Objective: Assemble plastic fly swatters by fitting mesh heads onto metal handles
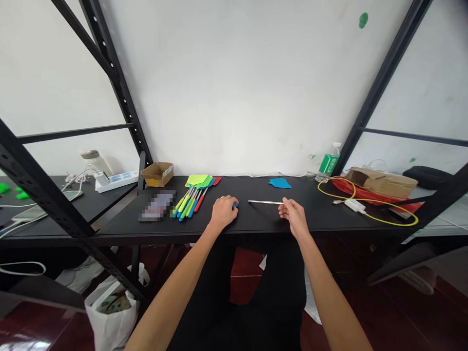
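Observation:
My right hand [292, 214] pinches one end of a thin silver metal rod [266, 202], which points left just above the black table. My left hand [224, 212] is closed on a small blue piece [235, 204], mostly hidden by the fingers. A flat blue swatter head [280, 183] lies apart behind the rod. Left of my left hand, several swatters [195, 195] with green, blue and red heads and coloured handles lie fanned in a bunch, handles toward me.
An open cardboard box [158, 174] and a blurred-out flat item [157, 205] are at the left. A water bottle [329, 162], a yellow cable [387, 220] and a brown paper package [382, 182] are at the right. Black metal posts [120, 97] flank the table [252, 226].

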Demonstrator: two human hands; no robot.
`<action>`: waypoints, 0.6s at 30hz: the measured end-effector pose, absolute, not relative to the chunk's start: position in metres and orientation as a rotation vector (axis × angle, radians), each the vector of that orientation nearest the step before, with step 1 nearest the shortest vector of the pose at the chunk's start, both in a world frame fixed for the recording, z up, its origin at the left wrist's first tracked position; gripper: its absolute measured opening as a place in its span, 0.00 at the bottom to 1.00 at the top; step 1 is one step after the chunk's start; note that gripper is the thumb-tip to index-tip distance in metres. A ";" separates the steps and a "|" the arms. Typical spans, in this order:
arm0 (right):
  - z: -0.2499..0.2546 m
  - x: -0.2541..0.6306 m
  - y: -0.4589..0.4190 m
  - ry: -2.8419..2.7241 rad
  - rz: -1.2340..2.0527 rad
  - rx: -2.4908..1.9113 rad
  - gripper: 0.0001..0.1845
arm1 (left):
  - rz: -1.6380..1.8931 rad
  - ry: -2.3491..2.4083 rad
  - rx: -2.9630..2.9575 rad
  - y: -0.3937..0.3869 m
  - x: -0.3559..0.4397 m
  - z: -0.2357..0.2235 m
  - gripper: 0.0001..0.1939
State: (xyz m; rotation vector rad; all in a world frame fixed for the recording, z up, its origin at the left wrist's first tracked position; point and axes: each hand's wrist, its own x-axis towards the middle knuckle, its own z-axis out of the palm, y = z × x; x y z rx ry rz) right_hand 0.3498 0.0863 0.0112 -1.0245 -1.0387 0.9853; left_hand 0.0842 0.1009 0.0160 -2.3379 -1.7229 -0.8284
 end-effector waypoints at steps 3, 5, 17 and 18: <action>0.009 0.350 0.087 -1.042 0.983 -1.027 0.25 | -0.829 -1.701 -2.367 0.101 0.084 0.017 0.15; 0.008 0.350 0.088 -1.049 0.976 -1.031 0.25 | -0.838 -1.697 -2.377 0.101 0.085 0.017 0.14; 0.006 0.348 0.088 -1.108 0.962 -1.050 0.27 | -0.879 -1.690 -2.457 0.103 0.083 0.015 0.13; 0.006 0.348 0.088 -1.107 0.964 -1.052 0.28 | -0.883 -1.689 -2.458 0.103 0.083 0.015 0.13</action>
